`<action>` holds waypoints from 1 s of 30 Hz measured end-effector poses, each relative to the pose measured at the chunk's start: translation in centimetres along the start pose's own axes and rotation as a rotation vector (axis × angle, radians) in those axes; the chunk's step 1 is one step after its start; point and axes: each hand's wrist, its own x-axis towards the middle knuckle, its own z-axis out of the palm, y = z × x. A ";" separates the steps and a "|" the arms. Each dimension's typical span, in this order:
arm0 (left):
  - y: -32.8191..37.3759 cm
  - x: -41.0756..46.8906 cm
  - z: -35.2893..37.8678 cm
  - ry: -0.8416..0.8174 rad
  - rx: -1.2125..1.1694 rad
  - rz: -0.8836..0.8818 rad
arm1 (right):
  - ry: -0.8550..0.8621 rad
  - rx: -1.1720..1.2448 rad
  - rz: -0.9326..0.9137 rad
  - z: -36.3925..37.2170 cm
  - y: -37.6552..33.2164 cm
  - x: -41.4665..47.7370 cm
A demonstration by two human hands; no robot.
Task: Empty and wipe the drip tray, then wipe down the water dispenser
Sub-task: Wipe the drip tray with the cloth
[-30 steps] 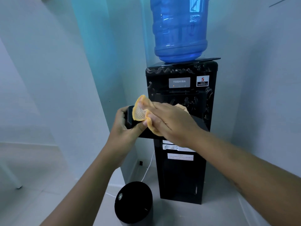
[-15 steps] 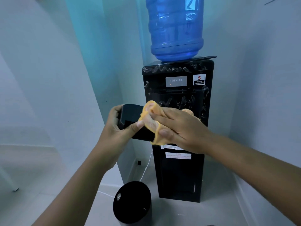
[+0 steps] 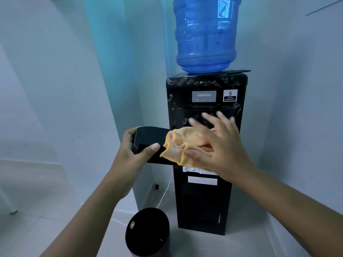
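Head view: The left hand [image 3: 133,154] grips the left end of the black drip tray [image 3: 150,135]. Its thumb lies across the near face and its fingers are curled round the far side. The tray is held off the floor [image 3: 194,243], level with the middle of the black water dispenser [image 3: 204,201] and in front of its left edge.

The right hand [image 3: 220,145] presses an orange mesh cloth [image 3: 183,140] onto the right part of the tray. The fingers [image 3: 196,123] are straight and spread apart, pointing up toward the dispenser front. The thumb rests against the lower fold of the cloth; whether it pinches the fabric cannot be told, as the cloth covers part of it.

The dispenser stands on the floor in the corner where two pale walls meet. A blue water bottle [image 3: 206,34] sits inverted on its top. A warranty sticker [image 3: 230,95] is at the upper right of the front panel. A round black bin [image 3: 147,230] stands on the floor near the dispenser's front left corner. A white cable [image 3: 164,193] runs down beside the dispenser's left side.
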 end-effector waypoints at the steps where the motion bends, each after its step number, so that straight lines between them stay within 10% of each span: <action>1: 0.0 -0.1 0.2 -0.006 0.001 0.000 | -0.094 0.028 0.122 0.1 -0.1 -0.1; 9: -0.1 -1.0 1.0 -0.035 0.067 0.031 | -0.259 0.258 -0.159 2.1 -0.8 -0.2; 16: 1.0 -0.3 2.8 -0.172 0.088 0.051 | -0.199 0.410 0.064 1.8 -2.8 3.4; 22: 3.4 1.1 1.6 -0.272 0.314 0.240 | -0.466 0.542 0.302 -1.1 1.6 4.5; 30: 2.5 1.2 0.8 -0.309 0.351 -0.089 | -0.071 0.092 0.063 -1.6 2.3 3.7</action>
